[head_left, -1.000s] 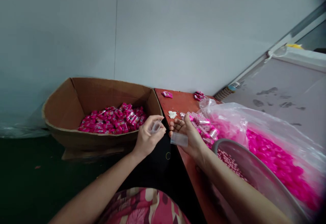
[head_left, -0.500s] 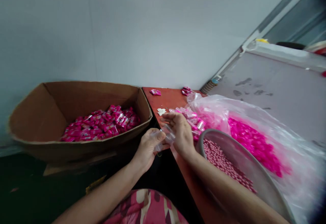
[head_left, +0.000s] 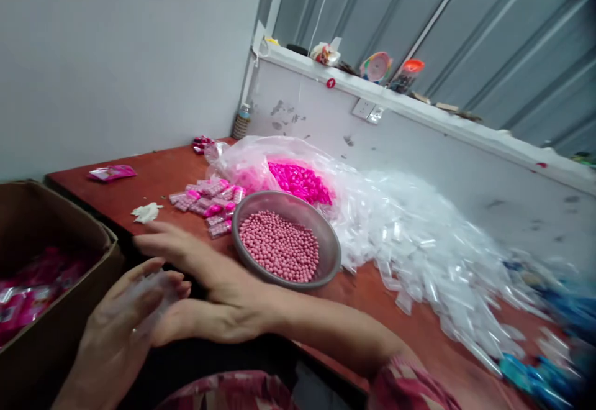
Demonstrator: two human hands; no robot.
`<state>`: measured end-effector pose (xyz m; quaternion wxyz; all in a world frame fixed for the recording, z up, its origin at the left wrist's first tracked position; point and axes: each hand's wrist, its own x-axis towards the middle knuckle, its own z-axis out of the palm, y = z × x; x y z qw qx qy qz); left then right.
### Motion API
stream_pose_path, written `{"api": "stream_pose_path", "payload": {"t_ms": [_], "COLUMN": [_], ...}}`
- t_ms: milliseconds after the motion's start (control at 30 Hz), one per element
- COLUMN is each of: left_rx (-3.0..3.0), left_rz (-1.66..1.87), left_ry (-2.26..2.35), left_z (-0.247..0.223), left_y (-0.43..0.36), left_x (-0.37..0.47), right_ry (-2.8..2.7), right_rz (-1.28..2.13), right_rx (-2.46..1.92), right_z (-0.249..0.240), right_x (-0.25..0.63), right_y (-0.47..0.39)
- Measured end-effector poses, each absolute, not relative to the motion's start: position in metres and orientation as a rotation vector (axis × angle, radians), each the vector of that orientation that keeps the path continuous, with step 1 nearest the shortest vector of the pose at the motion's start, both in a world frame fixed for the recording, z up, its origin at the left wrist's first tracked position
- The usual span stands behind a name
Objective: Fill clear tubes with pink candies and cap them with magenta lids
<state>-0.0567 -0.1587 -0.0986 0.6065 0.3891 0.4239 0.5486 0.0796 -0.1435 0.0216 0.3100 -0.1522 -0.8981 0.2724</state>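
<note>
My left hand (head_left: 121,317), at the lower left, has its fingers curled round a clear plastic piece (head_left: 146,304). Close against it, my right hand (head_left: 209,279) is spread with its fingers apart and blurred by motion; nothing shows in its grip. A grey bowl (head_left: 330,255) of pink beads (head_left: 279,245) stands on the red-brown table (head_left: 363,298), right of my hands. Behind the bowl's left side lie small clear packs with pink parts (head_left: 209,199). A plastic bag (head_left: 265,149) holds bright pink pieces (head_left: 300,181).
A cardboard box (head_left: 107,242) with pink packets (head_left: 41,286) is at the left. A white scrap (head_left: 146,212) and a pink packet (head_left: 113,173) lie on the table. Clear sleeves (head_left: 419,248) are heaped at the right. A bottle (head_left: 241,121) stands near the corner, beside a shelf (head_left: 391,96).
The view has swung right, bringing in the whole bowl, the heap of clear sleeves and the shelf. My right hand's fingers are more spread. The clear plastic remains in my left hand.
</note>
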Motion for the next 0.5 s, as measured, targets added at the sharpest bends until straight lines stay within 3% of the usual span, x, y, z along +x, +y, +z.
{"api": "stream_pose_path", "payload": {"t_ms": [133,300,500], "left_rx": [0.761,0.802,0.927], "left_rz": [1.4,1.339,1.255], "left_ry": [1.089,1.049,0.978], "left_z": [-0.092,-0.089,-0.103], "left_y": [-0.162,-0.158,-0.154], "left_x": [-0.052,-0.029,-0.01], "right_ry": [-1.929,-1.409,-0.903], "right_rz": [0.505,0.023,-0.135], "right_rx": [-1.071,-2.645,-3.121], "right_z": [0.032,-0.005,-0.049], "right_x": [0.192,0.359,0.446], "right_y": [-0.155,-0.167,-0.225]}}
